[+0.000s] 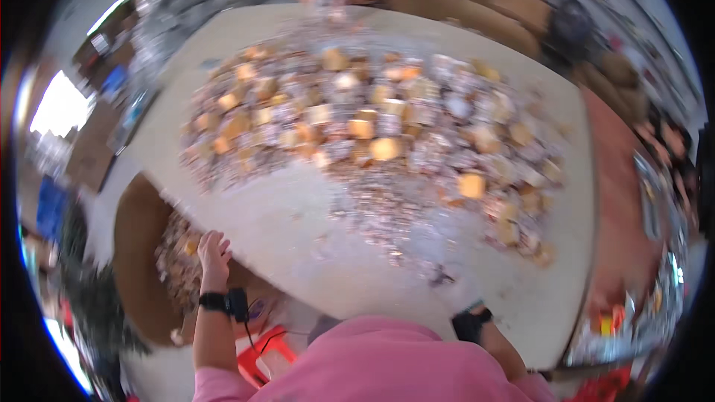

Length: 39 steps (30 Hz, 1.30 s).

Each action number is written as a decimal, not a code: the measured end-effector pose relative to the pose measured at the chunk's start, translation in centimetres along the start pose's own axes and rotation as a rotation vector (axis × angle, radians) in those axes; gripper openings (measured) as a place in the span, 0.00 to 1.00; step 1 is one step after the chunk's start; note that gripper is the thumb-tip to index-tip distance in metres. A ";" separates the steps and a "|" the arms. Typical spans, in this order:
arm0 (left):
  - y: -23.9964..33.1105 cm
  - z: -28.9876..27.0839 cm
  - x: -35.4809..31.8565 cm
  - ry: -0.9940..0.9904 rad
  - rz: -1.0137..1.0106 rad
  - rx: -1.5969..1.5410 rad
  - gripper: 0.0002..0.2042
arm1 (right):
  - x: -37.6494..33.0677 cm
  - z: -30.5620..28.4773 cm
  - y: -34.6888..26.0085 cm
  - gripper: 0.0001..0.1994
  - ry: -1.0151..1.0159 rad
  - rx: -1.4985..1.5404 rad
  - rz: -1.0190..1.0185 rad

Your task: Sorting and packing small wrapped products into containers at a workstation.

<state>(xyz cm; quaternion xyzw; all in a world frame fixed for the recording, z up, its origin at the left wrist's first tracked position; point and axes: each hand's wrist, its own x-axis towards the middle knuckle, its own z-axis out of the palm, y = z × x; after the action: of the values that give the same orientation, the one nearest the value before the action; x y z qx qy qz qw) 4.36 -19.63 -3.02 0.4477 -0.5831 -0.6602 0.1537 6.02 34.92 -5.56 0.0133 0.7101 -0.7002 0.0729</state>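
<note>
Left hand (213,247) fingers spread, over blurred box (141,268) contents — right hand hidden, grip unreadable.

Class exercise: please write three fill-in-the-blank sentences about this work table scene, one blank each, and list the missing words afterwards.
1. The person's left hand reaches into a brown cardboard ____ of small packets beside the table.
2. A black band sits on the left ____, just below that hand.
3. The heap of small packets lies on the pale ____.

Missing words: box; wrist; table
</note>
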 end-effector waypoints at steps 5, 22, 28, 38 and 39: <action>-0.9 18.2 -10.7 -0.756 0.160 0.388 0.10 | 0.1 -2.2 -1.2 0.13 0.156 0.519 0.332; -9.1 42.1 -36.0 -1.273 1.209 1.271 0.33 | -7.3 -6.2 -2.9 0.22 0.491 -0.435 0.143; -10.3 43.6 -36.1 -1.280 1.133 1.277 0.40 | -5.9 -6.8 -3.0 0.21 0.272 -0.408 0.187; -8.6 35.4 -31.2 -1.453 0.081 0.489 0.29 | -2.7 -5.7 -1.2 0.20 0.430 0.193 0.240; -9.1 34.8 -30.4 -1.462 -0.129 0.347 0.27 | -2.3 -5.5 -0.5 0.20 0.420 0.391 0.310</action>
<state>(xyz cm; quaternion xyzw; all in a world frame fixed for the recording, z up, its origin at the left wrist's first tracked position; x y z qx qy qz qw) -2.78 26.93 -1.60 -0.0537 -0.6050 -0.6954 -0.3842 7.73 40.60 -4.73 0.2794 0.5511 -0.7858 0.0265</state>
